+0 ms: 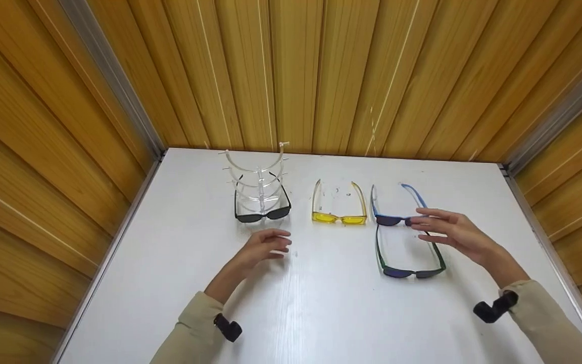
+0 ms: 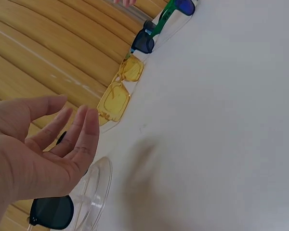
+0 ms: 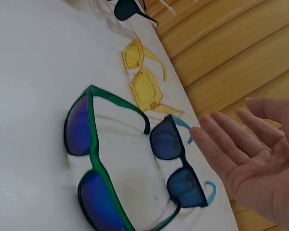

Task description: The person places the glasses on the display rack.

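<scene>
My left hand (image 1: 261, 248) hovers above the table, fingers loosely bent and holding nothing. Just beyond it, a clear display stand (image 1: 260, 189) carries black sunglasses (image 1: 263, 215) on its lowest tier. My right hand (image 1: 455, 232) is held over the right side with its fingers spread and nothing in them. In the head view it partly covers the blue sunglasses (image 1: 389, 221). Nearer the front lie green-framed sunglasses (image 3: 97, 159) with blue-purple lenses, temples pointing back toward the blue pair. Yellow glasses (image 1: 339, 219) lie between the stand and the blue pair, temples unfolded.
A white table (image 1: 291, 313) bears everything. Wood-patterned panels (image 1: 296, 76) stand along its back and both sides, with metal strips (image 1: 114, 76) at the corners. Small dark cameras sit on both wrists, over light sleeves (image 1: 548, 313).
</scene>
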`<state>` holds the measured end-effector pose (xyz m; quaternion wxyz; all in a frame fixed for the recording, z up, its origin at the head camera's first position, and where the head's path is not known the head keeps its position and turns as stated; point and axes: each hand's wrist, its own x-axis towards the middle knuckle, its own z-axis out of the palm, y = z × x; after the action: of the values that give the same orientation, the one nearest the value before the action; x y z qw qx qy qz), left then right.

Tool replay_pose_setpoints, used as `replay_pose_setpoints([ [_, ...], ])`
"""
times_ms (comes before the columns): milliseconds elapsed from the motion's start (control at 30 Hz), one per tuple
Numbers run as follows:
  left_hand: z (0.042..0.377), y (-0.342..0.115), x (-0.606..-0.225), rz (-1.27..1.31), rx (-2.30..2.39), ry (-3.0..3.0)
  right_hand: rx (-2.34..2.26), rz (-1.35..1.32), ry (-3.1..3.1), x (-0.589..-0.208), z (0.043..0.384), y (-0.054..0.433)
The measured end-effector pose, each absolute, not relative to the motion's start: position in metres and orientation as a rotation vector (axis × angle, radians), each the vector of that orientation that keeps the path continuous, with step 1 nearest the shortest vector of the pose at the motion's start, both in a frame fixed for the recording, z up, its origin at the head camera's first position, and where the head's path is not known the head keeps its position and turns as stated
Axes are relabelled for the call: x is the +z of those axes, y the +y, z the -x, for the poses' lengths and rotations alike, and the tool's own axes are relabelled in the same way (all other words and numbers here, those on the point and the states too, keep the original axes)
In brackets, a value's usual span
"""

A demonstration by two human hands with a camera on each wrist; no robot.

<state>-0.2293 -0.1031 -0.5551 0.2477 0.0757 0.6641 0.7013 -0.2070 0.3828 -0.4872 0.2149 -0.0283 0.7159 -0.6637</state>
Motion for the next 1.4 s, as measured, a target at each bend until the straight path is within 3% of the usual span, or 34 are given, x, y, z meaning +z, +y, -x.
replay_pose_setpoints([
  [667, 0.224, 0.013, -0.566, -0.233, 1.81, 1.612, -1.849, 0.12, 1.923, -0.528, 0.171, 0.458],
  [1100, 0.215, 0.087, -0.584, -0.087, 1.853, 1.513, -1.814, -0.066, 1.908, -0.559, 0.156, 0.457],
  [1400, 0.209, 0.107, -0.586, -0.108, 1.884, 1.42, -1.947, -0.015, 1.734, -0.568, 0.156, 0.453],
])
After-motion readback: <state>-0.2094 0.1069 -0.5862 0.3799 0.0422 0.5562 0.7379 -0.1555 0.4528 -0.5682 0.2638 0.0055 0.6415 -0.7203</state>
